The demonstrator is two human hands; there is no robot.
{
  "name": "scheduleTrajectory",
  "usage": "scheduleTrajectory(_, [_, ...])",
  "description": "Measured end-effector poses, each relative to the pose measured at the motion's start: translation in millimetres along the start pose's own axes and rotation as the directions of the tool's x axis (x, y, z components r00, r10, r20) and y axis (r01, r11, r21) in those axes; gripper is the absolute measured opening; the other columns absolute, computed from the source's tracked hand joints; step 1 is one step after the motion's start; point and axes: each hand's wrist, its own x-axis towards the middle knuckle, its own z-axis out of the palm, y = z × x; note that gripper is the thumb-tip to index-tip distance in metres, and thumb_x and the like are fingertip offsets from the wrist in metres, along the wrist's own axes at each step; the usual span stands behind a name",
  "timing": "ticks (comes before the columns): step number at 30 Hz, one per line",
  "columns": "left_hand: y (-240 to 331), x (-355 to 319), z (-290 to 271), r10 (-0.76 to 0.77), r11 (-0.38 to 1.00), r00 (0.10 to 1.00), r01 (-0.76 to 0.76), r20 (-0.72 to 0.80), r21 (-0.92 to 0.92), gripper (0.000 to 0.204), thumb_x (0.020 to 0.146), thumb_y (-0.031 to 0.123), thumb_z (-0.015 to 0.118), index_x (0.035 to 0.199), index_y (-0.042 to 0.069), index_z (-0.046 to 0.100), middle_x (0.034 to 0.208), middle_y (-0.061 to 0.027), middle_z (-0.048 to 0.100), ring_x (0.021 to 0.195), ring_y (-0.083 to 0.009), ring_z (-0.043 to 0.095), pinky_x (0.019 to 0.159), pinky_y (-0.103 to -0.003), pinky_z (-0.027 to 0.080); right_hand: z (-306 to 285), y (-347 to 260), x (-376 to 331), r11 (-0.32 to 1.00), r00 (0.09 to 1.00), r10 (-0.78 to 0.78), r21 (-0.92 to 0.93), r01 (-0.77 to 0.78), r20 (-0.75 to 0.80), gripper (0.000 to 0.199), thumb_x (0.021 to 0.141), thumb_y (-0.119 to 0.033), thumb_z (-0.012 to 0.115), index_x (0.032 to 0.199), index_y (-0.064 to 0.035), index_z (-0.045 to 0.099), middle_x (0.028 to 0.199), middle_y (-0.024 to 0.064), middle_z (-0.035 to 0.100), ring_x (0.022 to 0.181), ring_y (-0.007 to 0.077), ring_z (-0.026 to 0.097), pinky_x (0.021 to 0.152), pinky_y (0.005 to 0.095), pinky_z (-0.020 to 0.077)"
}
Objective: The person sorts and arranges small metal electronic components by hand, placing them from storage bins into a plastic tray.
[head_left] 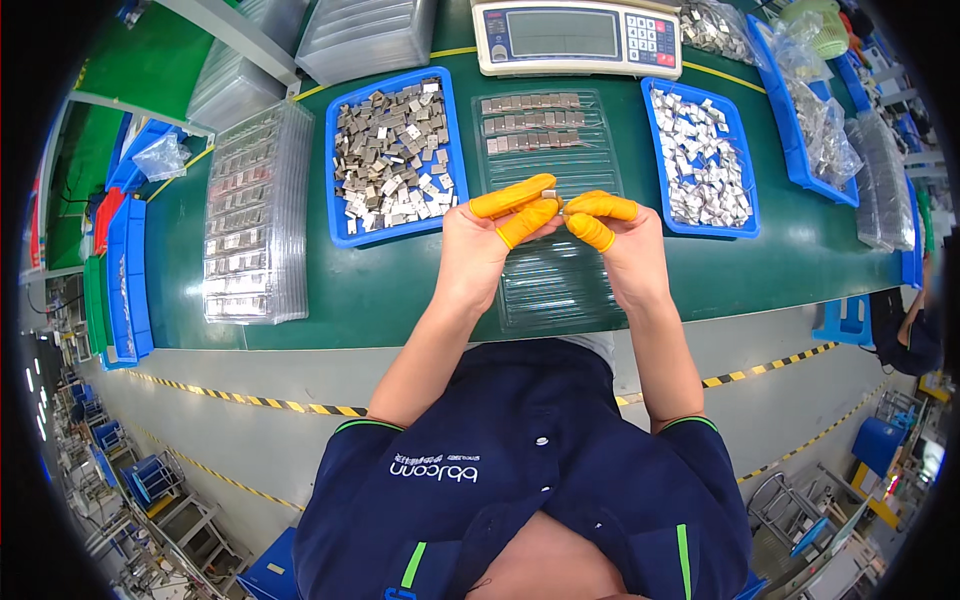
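pinching a small metal piece (560,203) between them, the left hand (480,245) and right hand (625,250) meet above a clear plastic tray (550,280) on the green worktop (380,290). the fingers (510,197) wear orange finger cots, and thumb and forefinger of each hand are clamped on the piece, which is mostly hidden by the fingertips. the tray's far rows hold a few metal pieces (530,122) laid in lines. just left of it sits a blue bin (338,170) heaped with grey metal parts, and just right another blue bin (745,170) of shinier parts. a stack of filled clear trays (255,215) lies further left, and a weighing scale (578,37) stands at the far edge.
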Motion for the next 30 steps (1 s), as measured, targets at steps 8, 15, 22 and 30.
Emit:
scheduleTrajectory(8, [10.7,6.4,1.1,0.018,0.835,0.981,-0.12,0.191,0.537,0.024,0.075,-0.001,0.066,0.099,-0.005,0.063,0.096,-0.0115,0.065,0.084,-0.0162,0.064,0.079,-0.027,0.051,-25.4,-24.9,19.6,0.79,0.94,0.234,-0.613,-0.035,0.248,0.017,0.066,-0.003,0.073,0.08,0.0018,0.068,0.079,0.006,0.061,0.072,0.0145,0.055,0.069,0.0258,0.0438])
scheduleTrajectory(15, [5.6,29.9,12.6,-0.081,0.856,0.975,-0.039,0.208,0.515,0.02,0.076,-0.001,0.065,0.096,-0.005,0.064,0.095,-0.0106,0.066,0.084,-0.0153,0.063,0.078,-0.026,0.051,-39.2,-45.3,42.9,0.71,0.901,0.282,-0.703,0.035,0.33,0.016,0.066,-0.001,0.073,0.079,0.0031,0.067,0.076,0.0063,0.061,0.068,0.0142,0.054,0.067,0.0262,0.0442])
scheduleTrajectory(22, [2.9,81.8,17.7,0.02,0.935,1.0,-0.013,-0.016,0.354,0.027,0.081,0.002,0.06,0.108,-0.003,0.058,0.097,-0.0093,0.064,0.083,-0.0144,0.063,0.071,-0.023,0.051,-52.1,-29.8,74.7,0.806,0.949,-0.285,-0.503,0.312,0.133,0.028,0.068,-0.011,0.075,0.093,-0.0046,0.067,0.111,0.0053,0.055,0.089,0.0138,0.056,0.081,0.028,0.0455])
scheduleTrajectory(30, [0.4,94.8,30.3,-0.028,0.944,0.997,0.051,-0.074,0.326,0.025,0.084,0.006,0.058,0.108,0.0,0.059,0.097,-0.0048,0.064,0.08,-0.0084,0.059,0.07,-0.02,0.044,-50.4,-23.0,88.6,0.015,0.675,-0.589,-0.83,0.558,0.444,0.022,0.065,-0.005,0.07,0.086,-0.0083,0.067,0.107,0.0048,0.058,0.107,0.0273,0.048,0.091,0.0364,0.0389])
